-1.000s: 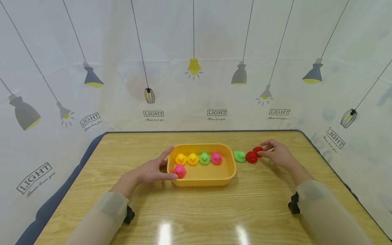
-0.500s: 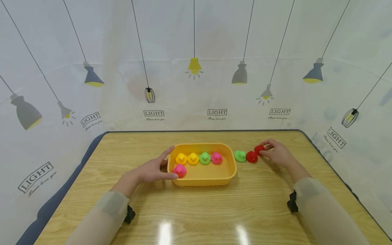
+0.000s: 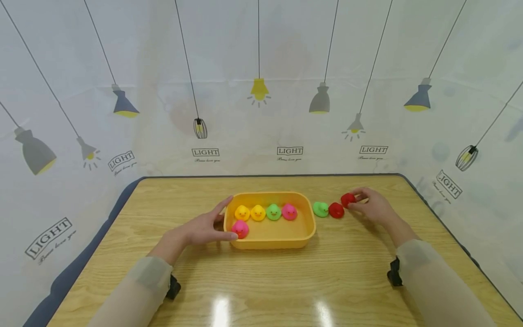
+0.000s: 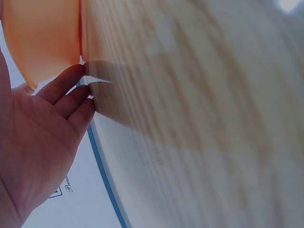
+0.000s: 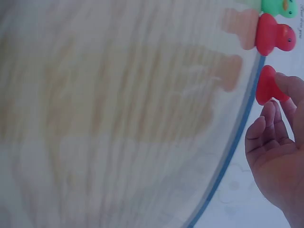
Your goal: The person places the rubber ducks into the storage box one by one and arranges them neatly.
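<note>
In the head view, a yellow plastic basin [image 3: 269, 244] stands mid-table. My left hand [image 3: 200, 227] holds its left end, thumb over the near rim and index finger at the far corner; the left wrist view shows the other fingers [image 4: 71, 97] below the basin wall. Two yellow rubber ducks [image 3: 258, 213], a green one [image 3: 273, 212] and two pink ones [image 3: 289, 212] sit inside. My right hand [image 3: 373, 208] pinches a red rubber duck [image 3: 348, 200] between thumb and fingers. Beside it are another red duck [image 3: 336, 210] and a green duck [image 3: 320, 209], both on the table.
The wooden table [image 3: 261, 286] has a dark blue edge at the back and sides. A pale curtain [image 3: 245, 45] printed with lamps hangs behind and around it. Black wrist mounts [image 3: 394, 272] show under both sleeves.
The red duck in my right hand has shifted slightly right, so it overlaps the other red duck less. My left hand and the basin have stayed in place.
</note>
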`<action>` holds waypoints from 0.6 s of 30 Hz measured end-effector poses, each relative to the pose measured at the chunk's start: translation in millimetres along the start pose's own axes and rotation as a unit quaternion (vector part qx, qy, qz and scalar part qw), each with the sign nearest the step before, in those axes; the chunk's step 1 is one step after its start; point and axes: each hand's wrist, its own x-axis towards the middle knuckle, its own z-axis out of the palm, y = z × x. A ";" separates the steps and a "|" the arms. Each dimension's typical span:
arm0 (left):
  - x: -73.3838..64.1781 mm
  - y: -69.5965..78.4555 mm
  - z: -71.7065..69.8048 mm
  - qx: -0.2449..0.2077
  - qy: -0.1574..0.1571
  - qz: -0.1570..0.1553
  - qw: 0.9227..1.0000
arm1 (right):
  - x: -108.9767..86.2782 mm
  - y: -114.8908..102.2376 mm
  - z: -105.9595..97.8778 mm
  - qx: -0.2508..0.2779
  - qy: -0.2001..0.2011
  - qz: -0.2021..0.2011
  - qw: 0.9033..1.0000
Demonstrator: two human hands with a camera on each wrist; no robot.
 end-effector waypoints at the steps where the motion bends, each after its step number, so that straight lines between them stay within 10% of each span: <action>1: 0.1 0.0 0.0 0.000 0.000 -0.001 1.000 | -1.4 -0.8 -0.8 -0.005 0.006 -0.006 1.000; 18: 2.0 0.7 1.2 0.002 0.004 -0.005 1.000 | -42.1 -60.9 -2.0 -0.015 0.038 -0.116 0.992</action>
